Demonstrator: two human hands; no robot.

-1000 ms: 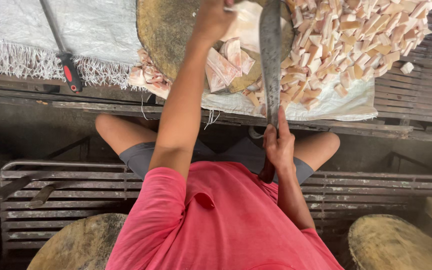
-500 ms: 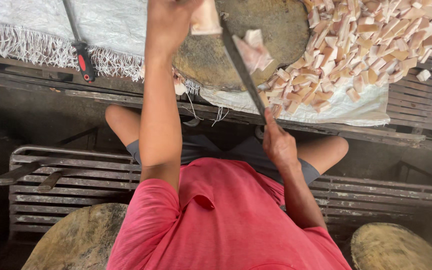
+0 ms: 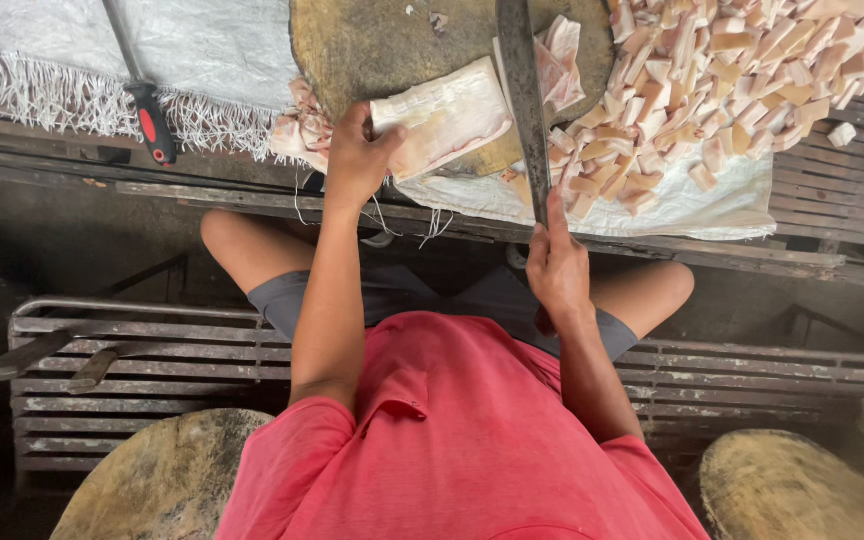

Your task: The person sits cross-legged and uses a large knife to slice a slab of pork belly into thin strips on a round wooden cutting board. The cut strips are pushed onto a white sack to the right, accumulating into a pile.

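My left hand (image 3: 354, 160) presses down on the near end of a pale, layered slab of meat (image 3: 447, 115) lying on a round wooden chopping block (image 3: 372, 50). My right hand (image 3: 557, 268) grips the handle of a long dark-bladed knife (image 3: 522, 90). Its blade points away from me and lies across the right end of the slab. Right of the block, a heap of small pale cut pieces (image 3: 742, 80) rests on a white cloth (image 3: 682, 205).
A red-and-black-handled tool (image 3: 150, 122) lies on a fringed white sack (image 3: 52, 50) at the far left. Under my knees runs a rusty metal grate (image 3: 142, 350). Two more round wooden blocks (image 3: 162, 480) (image 3: 792, 490) sit at the bottom corners.
My left hand has come back toward me and now holds the slab down at the block's near edge. The knife blade has swung from a slant to pointing straight away over the slab.
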